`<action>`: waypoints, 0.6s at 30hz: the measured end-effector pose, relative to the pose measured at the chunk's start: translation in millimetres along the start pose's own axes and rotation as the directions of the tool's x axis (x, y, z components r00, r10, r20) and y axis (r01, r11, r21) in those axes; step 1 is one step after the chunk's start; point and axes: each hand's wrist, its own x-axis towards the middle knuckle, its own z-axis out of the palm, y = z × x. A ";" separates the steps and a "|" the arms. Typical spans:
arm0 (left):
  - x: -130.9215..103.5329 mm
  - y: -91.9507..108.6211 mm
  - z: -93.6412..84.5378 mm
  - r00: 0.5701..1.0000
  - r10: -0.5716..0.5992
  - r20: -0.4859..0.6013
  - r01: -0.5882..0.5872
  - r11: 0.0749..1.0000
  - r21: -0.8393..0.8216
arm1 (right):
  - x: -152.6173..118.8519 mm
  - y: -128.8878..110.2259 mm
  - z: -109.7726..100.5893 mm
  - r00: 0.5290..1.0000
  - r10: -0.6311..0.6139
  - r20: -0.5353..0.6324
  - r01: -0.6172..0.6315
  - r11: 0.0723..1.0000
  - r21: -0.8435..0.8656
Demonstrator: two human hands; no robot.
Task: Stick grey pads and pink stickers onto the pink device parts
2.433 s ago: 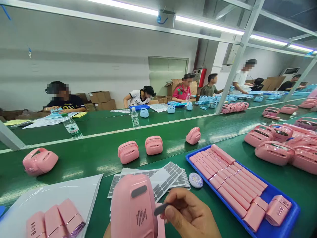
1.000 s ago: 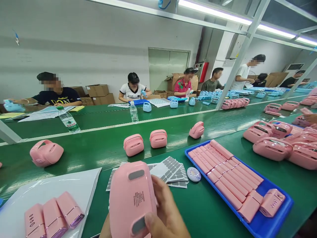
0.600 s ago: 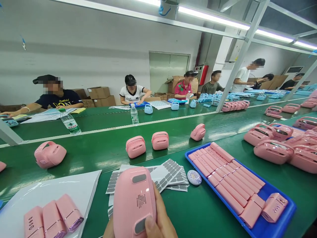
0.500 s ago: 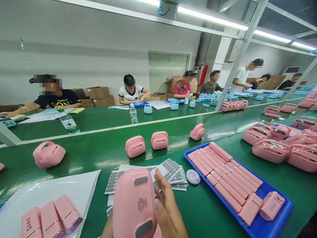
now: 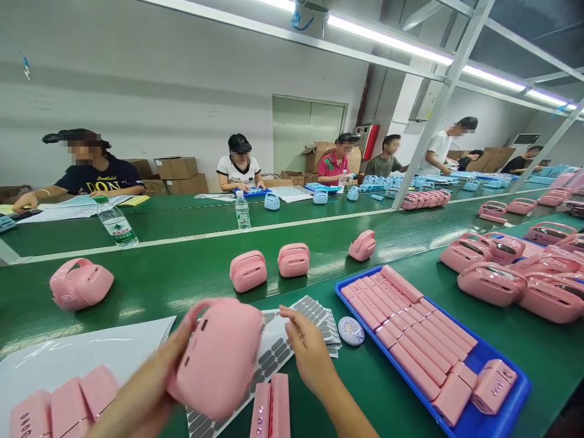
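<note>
My left hand (image 5: pixel 152 377) grips a pink handled device (image 5: pixel 219 356), held above the near table edge and blurred by motion. My right hand (image 5: pixel 310 353) is off the device, fingers spread, hovering over white sheets of grey oval pads (image 5: pixel 292 334). Two narrow pink strips (image 5: pixel 271 404) lie on the green table just below the device. Pink rectangular parts (image 5: pixel 64 404) sit on a white sheet at the lower left.
A blue tray (image 5: pixel 497 389) of pink bars lies at right, a small round tin (image 5: pixel 351 331) beside it. Pink devices (image 5: pixel 249 271) ride the green belt (image 5: pixel 182 274); more are piled at far right (image 5: pixel 520 280). A water bottle (image 5: pixel 114 222) stands across, where several people sit.
The device was upright in both hands with its grey pads facing me. Now it is swung left in my left hand, and my right hand has let go and opened over the pad sheets.
</note>
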 end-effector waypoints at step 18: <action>198.4 95.2 -113.8 0.801 0.548 0.240 -0.420 0.229 0.878 | 10.4 94.3 13.5 0.953 -0.299 -0.043 0.231 0.814 -0.532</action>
